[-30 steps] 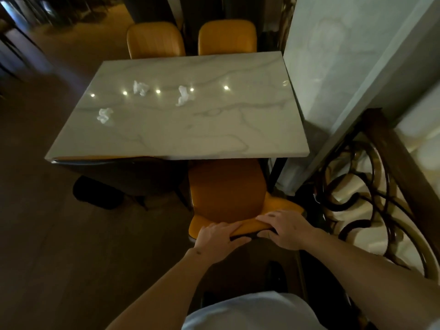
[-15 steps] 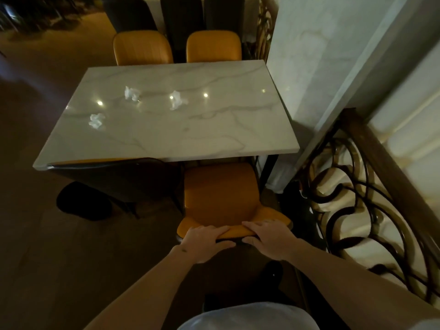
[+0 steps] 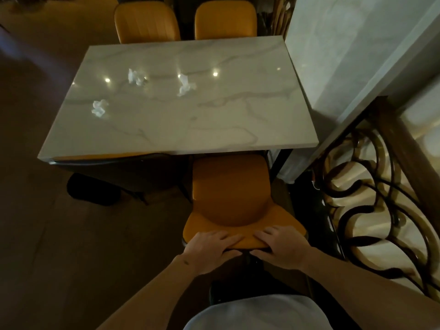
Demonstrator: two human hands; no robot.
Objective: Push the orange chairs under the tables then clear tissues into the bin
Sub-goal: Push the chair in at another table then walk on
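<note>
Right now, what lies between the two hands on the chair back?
In the head view, only a short bare stretch of the orange chair back's top edge lies between the left hand and the right hand; they do not touch.

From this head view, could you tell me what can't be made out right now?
- Bin: not in the head view.
- Near chair legs: hidden under its seat and both hands, left hand, right hand.
- Far chairs: seats hidden behind the table.
- Dark shape on the floor: too dim to identify.
</note>
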